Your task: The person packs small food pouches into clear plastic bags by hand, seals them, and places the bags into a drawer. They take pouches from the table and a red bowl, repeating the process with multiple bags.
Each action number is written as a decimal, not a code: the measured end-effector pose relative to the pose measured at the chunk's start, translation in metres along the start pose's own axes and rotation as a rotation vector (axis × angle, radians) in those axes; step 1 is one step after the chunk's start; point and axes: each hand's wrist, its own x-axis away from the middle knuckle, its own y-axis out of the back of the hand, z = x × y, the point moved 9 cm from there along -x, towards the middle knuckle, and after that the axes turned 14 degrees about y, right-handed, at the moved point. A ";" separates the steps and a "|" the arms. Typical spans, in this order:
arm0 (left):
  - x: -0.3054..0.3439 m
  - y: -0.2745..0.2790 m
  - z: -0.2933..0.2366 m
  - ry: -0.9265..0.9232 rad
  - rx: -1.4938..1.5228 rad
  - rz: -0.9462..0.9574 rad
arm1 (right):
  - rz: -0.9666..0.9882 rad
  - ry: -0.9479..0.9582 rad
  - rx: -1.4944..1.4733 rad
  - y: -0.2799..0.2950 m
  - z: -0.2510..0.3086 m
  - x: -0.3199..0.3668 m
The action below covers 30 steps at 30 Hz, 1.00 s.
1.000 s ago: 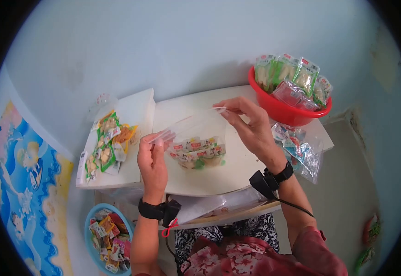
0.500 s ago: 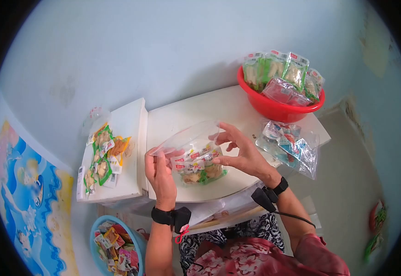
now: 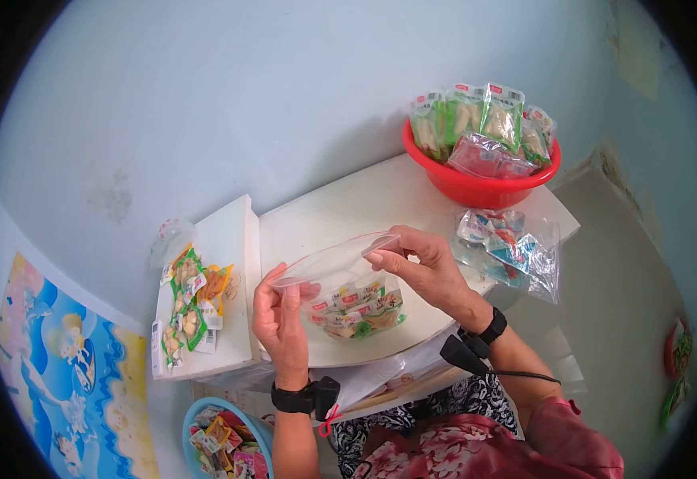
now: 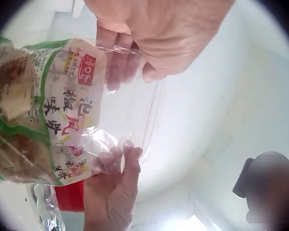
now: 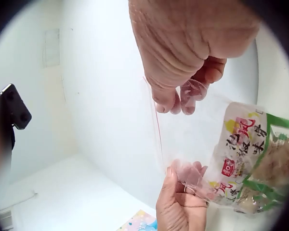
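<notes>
A: What takes up the most room?
B: A pale blue wall (image 3: 268, 96), across the top of the frame. Below it, a white table (image 3: 316, 227) spans the middle.

A: And next in size?
B: A colourful sea-themed poster (image 3: 61, 343) at lower left, mostly blue. At upper right, a red basin (image 3: 484, 191) stands on the table, heaped with green-and-white food packets (image 3: 484, 120).

A: Where is the bag being handled?
B: The clear plastic bag (image 3: 336, 267) is just below the centre of the frame, over the table. Its upper edge is stretched between two hands.

A: Other containers?
B: Right of centre, a second clear bag (image 3: 540, 263) with blue and red-marked contents lies at the table's right end. At the bottom left, a light blue tub (image 3: 262, 435) holds mixed small packets.

A: How are the hands placed?
B: The right hand (image 3: 428, 271), right of centre, has its fingers bent, thumb and fingers pinching one end of the bag's edge. The left hand (image 3: 283, 315), left of centre, pinches the other end, thumb on the near side and fingers behind the film.

A: And the smallest things?
B: Inside the handled bag, low down, sit bagged packets (image 3: 360, 311) with green borders and red and black lettering. Loose packets (image 3: 188, 307), green and yellow, lie on the table's left part.
</notes>
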 end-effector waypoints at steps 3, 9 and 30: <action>0.000 0.002 -0.007 -0.038 -0.019 0.016 | -0.063 0.024 -0.057 -0.001 0.010 -0.005; -0.001 0.008 -0.019 -0.095 0.043 0.001 | -0.075 0.109 0.064 0.007 0.028 -0.011; 0.016 0.003 0.017 -0.052 -0.045 0.224 | 0.083 -0.019 0.048 -0.009 -0.007 0.040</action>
